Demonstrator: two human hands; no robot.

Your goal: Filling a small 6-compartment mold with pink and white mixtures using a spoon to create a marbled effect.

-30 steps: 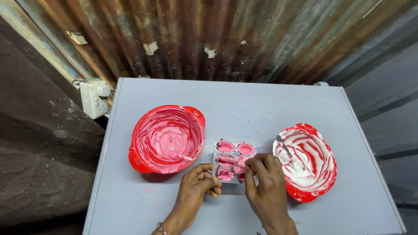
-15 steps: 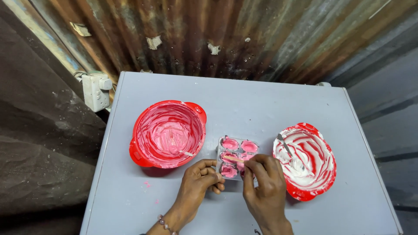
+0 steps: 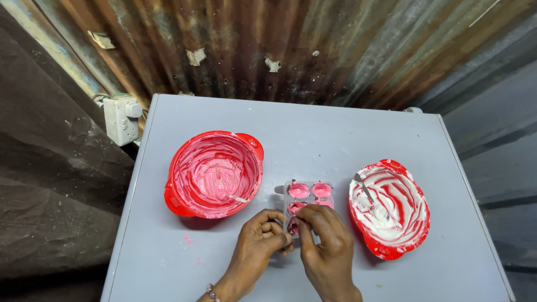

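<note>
A small clear mould tray (image 3: 306, 193) with several cavities of pink paste lies on the grey table (image 3: 313, 140) between two red bowls. My left hand (image 3: 260, 237) pinches the tray's near left corner with curled fingers. My right hand (image 3: 327, 237) rests over the tray's near end, fingertips on it, hiding the nearer cavities. The left red bowl (image 3: 215, 173) is smeared with pink paste. The right red bowl (image 3: 390, 208) is streaked with white paste and holds a metal spoon (image 3: 364, 191).
A rusty corrugated metal wall (image 3: 279, 45) stands behind the table. A white electrical socket box (image 3: 120, 118) hangs off the table's far left corner. Small pink specks (image 3: 187, 239) dot the table near the front left.
Both hands stay on the mould tray; the fingers have shifted slightly over its near end. The view has tilted a little, so everything sits lower in the frame.
</note>
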